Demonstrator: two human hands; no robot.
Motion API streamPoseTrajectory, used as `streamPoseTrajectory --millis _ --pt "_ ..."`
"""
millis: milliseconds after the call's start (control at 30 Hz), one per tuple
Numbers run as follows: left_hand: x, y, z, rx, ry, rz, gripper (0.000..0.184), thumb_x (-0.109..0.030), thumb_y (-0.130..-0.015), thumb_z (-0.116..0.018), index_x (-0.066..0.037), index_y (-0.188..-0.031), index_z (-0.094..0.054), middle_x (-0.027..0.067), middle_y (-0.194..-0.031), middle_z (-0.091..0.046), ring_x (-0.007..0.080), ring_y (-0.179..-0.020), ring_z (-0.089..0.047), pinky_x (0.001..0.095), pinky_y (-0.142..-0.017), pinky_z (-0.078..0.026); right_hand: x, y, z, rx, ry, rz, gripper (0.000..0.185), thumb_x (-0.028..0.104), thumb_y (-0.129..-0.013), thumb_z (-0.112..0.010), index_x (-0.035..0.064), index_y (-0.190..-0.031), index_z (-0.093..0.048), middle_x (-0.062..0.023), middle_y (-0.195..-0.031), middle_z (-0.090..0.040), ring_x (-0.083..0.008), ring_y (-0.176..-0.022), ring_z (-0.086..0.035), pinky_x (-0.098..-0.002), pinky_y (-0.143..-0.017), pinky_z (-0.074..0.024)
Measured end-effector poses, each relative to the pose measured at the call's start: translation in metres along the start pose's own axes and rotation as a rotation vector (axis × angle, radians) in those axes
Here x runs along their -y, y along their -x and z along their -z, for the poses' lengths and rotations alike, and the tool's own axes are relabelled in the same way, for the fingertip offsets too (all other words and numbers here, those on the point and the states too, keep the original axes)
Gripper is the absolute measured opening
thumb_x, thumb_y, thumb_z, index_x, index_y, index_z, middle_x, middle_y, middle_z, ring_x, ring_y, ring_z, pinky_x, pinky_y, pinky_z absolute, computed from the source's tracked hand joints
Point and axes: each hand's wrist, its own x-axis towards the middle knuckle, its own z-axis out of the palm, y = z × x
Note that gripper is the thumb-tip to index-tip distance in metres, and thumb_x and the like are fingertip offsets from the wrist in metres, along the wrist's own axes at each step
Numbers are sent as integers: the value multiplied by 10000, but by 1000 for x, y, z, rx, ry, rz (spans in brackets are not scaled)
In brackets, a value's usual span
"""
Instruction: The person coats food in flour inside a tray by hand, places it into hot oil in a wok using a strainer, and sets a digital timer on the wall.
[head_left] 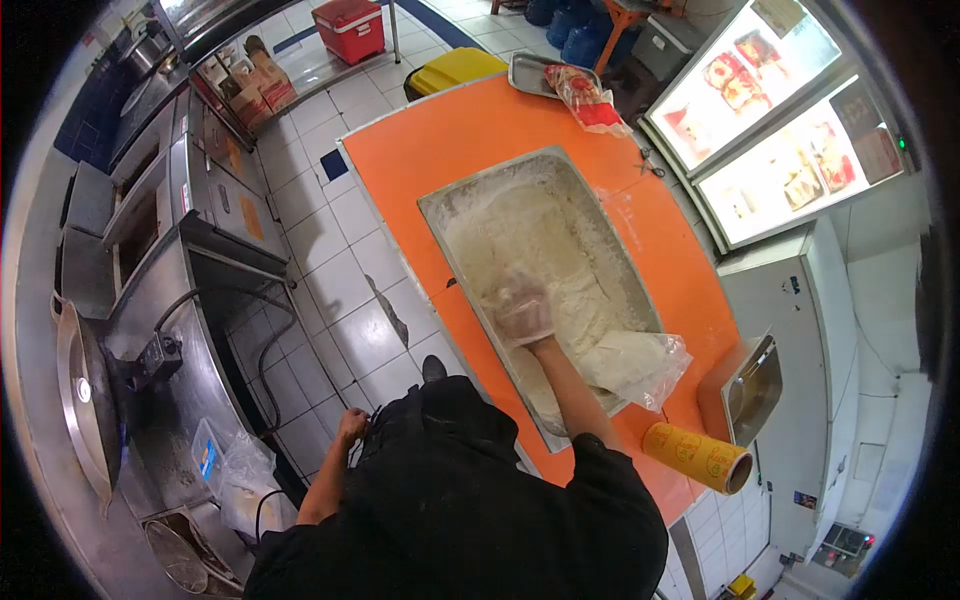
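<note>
Had a round metal pan [90, 425] far to the left of the left hand, on a stainless-steel counter [175, 370]. Had a clear plastic bag [250, 480] left of that hand and nearer the body. Held the left hand [352, 427] low beside the black clothing [450, 500], with fingers curled inward; could not tell how tightly, or whether around anything. Had a rectangular metal tray [432, 212] beneath the right hand, on an orange table [400, 160]. Lowered the right hand [525, 310] onto the flour [520, 225] toward the left side of the tray; could not tell through blur how far open, or whether with flour in grasp. Had flour spread ahead and right of that hand. Had a flour-dusted transparent bag [645, 368] right of the right wrist, over the tray edge. Had a yellow printed roll [690, 455] farther right and nearer the body, on the table.
</note>
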Motion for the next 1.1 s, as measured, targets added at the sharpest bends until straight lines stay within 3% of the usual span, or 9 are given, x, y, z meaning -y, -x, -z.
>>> streamPoseTrajectory --millis 67,267,400,500,567,733,867,1033,1100 --pt "-9 8 0 38 163 133 246 -145 -792 -560 50 -930 -619 139 -737 -636 206 -623 -599 335 -556 -476 10 0 22 -212 75 -454 682 469 -810 -493 34 -1323 -379 -205 -1373 -351 -367 -1282 -302 -494 -1063 -191" --pt "-28 8 0 44 155 52 214 -124 -803 -548 55 -901 -612 117 -708 -618 204 -608 -595 319 -523 -473 11 -25 -10 46 58 -116 673 471 -844 -445 33 -1348 -355 -199 -1370 -365 -360 -1275 -319 -501 -1084 -131" --pt "-31 4 7 76 53 -58 200 -125 -817 -538 45 -900 -603 113 -707 -609 196 -587 -590 319 -504 -473 -18 -19 9 50 170 -151 610 453 -865 -419 67 -1337 -394 -202 -1366 -367 -372 -1263 -329 -495 -1078 -155" --pt "-30 0 10 60 278 135 190 -122 -818 -533 35 -904 -594 126 -715 -617 197 -575 -589 322 -495 -474 -32 1 -5 -353 -81 -518 661 526 -817 -453 134 -1346 -395 -164 -1344 -405 -332 -1314 -265 -542 -1072 -99" --pt "-14 -6 6 106 398 162 184 -111 -808 -532 34 -907 -589 135 -702 -620 201 -584 -595 326 -502 -480 -29 31 5 -221 292 -617 606 516 -818 -466 165 -1312 -447 -161 -1351 -381 -360 -1293 -276 -549 -1061 -127" --pt "-6 4 -4 76 206 127 181 -98 -802 -526 34 -906 -591 142 -692 -620 200 -600 -603 328 -510 -482 -20 9 -23 -166 222 -396 666 534 -773 -536 105 -1280 -483 -242 -1362 -328 -386 -1294 -254 -444 -1078 -192" --pt "-8 -4 -1 34 61 -26 188 -113 -809 -527 34 -909 -587 136 -678 -609 197 -581 -593 322 -487 -475 10 -49 -18 -376 -36 -546 616 511 -785 -501 108 -1251 -488 -232 -1316 -398 -399 -1263 -294 -464 -1058 -242" --pt "-34 3 8 112 314 137 212 -147 -825 -535 32 -932 -573 116 -664 -587 190 -536 -568 310 -443 -458 14 -69 9 81 -57 -417 645 522 -751 -548 63 -1203 -511 -200 -1279 -444 -365 -1238 -337 -464 -1047 -249" --pt "-34 0 11 109 303 123 219 -155 -832 -535 33 -940 -567 111 -662 -580 190 -523 -561 305 -431 -453 -20 -61 -50 -132 15 -412 598 471 -759 -549 62 -1195 -513 -193 -1267 -454 -362 -1219 -357 -466 -1035 -257"
